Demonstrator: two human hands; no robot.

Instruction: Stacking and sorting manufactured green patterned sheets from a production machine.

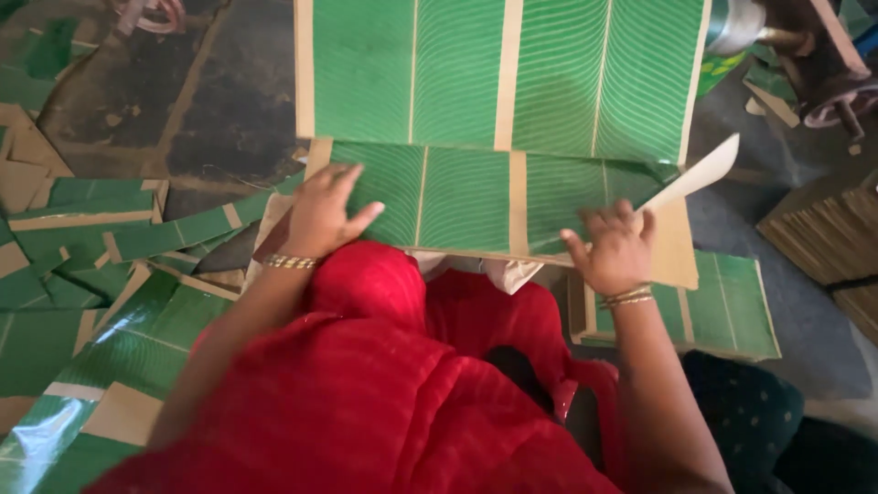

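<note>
Head view: both hands rest on a green sheet (457,203) printed with a leaf-vein pattern and tan strips. It lies flat just ahead of the person's lap, with its long axis running left to right across the view.

The left hand (322,215) lies palm-down on the sheet's near-left corner, fingers (352,187) spread apart and flat, pressing rather than gripping. The right hand (615,249) sits at the near-right edge, its fingers curled loosely over the edge; whether they pinch the sheet or only press on it cannot be told. Each wrist carries gold bangles (289,262).

The sheet runs away from both hands, toward the top of the view. Both hands are at its near edge, one toward each end, so neither is plainly nearer.

Beyond it a larger sheet (503,78) of the same print continues upward, overlapping the first. A pale paper flap (700,176) sticks up near the right hand.

A stack (722,306) of the same green sheets lies under and to the right of the right wrist. Green offcuts (82,265) litter the floor (219,110) on the left. A red garment (384,393) fills the foreground.
</note>
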